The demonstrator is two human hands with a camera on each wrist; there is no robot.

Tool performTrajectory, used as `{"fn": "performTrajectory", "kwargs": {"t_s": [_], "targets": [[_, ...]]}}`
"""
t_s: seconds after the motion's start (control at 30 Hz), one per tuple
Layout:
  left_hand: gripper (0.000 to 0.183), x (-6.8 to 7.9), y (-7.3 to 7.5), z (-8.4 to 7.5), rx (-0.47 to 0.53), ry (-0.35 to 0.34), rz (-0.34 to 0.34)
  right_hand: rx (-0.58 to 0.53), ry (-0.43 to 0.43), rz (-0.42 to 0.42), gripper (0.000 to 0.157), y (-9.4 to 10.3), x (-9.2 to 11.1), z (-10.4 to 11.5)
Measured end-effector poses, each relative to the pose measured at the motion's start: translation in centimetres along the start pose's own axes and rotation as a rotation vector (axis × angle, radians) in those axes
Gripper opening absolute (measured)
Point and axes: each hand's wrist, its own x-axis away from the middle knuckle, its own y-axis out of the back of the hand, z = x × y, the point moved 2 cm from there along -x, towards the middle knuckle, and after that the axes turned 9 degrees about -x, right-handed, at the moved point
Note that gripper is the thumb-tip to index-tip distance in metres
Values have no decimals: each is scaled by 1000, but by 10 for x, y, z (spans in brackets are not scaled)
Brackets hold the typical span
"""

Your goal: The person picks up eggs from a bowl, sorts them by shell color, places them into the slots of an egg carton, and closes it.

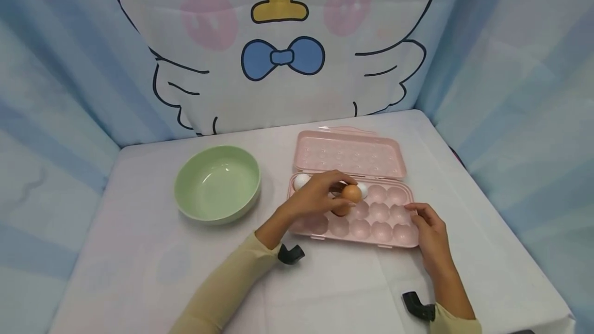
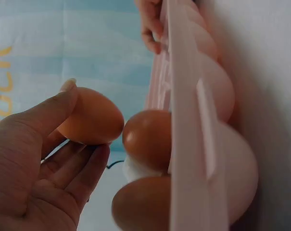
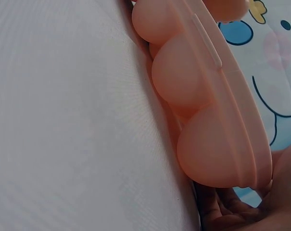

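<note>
Between thumb and fingertips, my left hand (image 1: pixel 316 195) pinches a brown egg (image 1: pixel 351 193) over the pink egg carton (image 1: pixel 381 232). In the left wrist view the held egg (image 2: pixel 96 116) is right beside another brown egg (image 2: pixel 147 139) in the carton, with one more brown egg (image 2: pixel 141 204) nearer. White eggs show in the back row, one at the left corner (image 1: pixel 301 181) and one partly behind the held egg (image 1: pixel 363 190). My right hand (image 1: pixel 431 236) grips the carton's right end, thumb at the rim and fingers low against the end in the right wrist view.
The carton's lid (image 1: pixel 350 154) lies folded back behind it. A light green bowl (image 1: pixel 215 189) stands to the left on the white-covered table (image 1: pixel 325 293). Pale blue curtains (image 1: pixel 520 76) hang at the sides, and a cartoon duck cloth (image 1: pixel 283 97) hangs behind.
</note>
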Motion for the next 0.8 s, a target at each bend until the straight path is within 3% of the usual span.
{"fn": "performTrajectory", "kwargs": {"t_s": [0.2,0.57,0.8], "targets": [[42,-2,-18,4,5,3,-27,2,11,3,33,-4,-2,0],[40,0,-33,8,-355,14,16,7,17,2,33,-4,-3,-1],[40,-3,-37,9,-427,50,34,24,5,-8,33,-1,0,0]]}}
